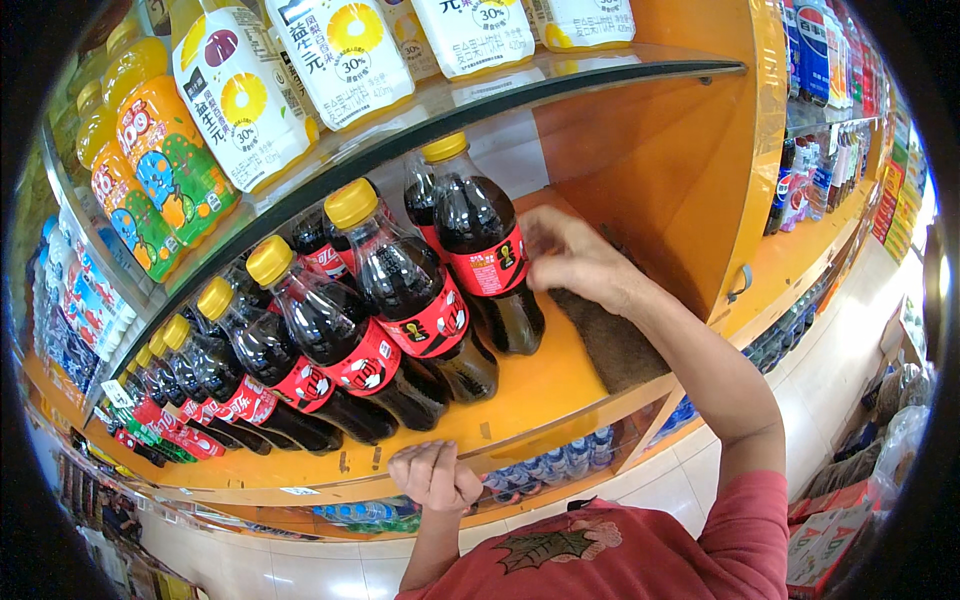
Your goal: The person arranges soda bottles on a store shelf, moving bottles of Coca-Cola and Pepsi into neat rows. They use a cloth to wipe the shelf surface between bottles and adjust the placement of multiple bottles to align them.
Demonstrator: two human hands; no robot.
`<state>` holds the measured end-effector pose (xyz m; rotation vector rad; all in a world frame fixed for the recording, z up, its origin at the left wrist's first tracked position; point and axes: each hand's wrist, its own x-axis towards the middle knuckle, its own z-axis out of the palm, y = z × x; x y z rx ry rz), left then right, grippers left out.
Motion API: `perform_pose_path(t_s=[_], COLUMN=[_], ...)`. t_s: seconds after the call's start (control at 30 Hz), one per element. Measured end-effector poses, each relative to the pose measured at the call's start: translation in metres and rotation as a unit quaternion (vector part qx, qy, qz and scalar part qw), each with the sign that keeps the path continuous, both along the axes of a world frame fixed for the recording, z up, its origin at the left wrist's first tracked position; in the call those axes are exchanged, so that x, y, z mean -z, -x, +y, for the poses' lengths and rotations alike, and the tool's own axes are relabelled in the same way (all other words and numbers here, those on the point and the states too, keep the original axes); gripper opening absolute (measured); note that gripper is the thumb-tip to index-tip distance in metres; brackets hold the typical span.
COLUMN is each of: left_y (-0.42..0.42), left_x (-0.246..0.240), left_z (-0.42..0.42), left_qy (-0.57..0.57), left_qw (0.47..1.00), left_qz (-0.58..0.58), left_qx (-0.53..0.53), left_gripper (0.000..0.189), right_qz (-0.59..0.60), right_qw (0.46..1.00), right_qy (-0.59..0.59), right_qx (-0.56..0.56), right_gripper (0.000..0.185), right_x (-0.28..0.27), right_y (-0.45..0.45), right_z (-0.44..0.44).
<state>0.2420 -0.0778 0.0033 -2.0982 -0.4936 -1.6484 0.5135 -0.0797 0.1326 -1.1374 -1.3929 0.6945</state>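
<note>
Cola bottles with yellow caps and red labels stand in rows on an orange wooden shelf (pixel 517 390). My right hand (pixel 577 259) is beside the rightmost front cola bottle (pixel 487 255), its fingers bent near the red label; whether they touch the bottle is unclear, as the fingertips are partly hidden behind it. Right of that bottle a dark brown cloth (pixel 615 341) lies on the shelf. My left hand (pixel 436 474) is at the shelf's front edge, fingers curled, below another cola bottle (pixel 420 307); nothing shows in it.
Juice bottles (pixel 337 60) stand on the glass shelf (pixel 525 86) above. An orange side panel (pixel 675 187) bounds the shelf at right. Water bottles (pixel 547 465) are below. Cartons (pixel 832 536) stand on the floor at right, and further drink shelves (pixel 825 195) lie beyond the panel.
</note>
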Motion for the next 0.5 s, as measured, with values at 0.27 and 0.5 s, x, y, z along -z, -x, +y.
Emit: perform_pose_path(t_s=[0.27, 0.5], left_y=[0.001, 0.001], left_x=[-0.002, -0.003], left_z=[-0.002, -0.005], left_qy=[-0.004, 0.005], left_qw=[1.0, 1.0], left_qz=[0.001, 0.002], left_qx=[-0.016, -0.014], left_gripper=[0.017, 0.018], right_qz=[-0.021, -0.079], right_qw=[0.997, 0.993], right_qy=[0.012, 0.001], right_qx=[-0.074, -0.082], right_gripper=[0.059, 0.05], right_x=[0.026, 0.025], right_y=[0.02, 0.017], right_z=[0.005, -0.009])
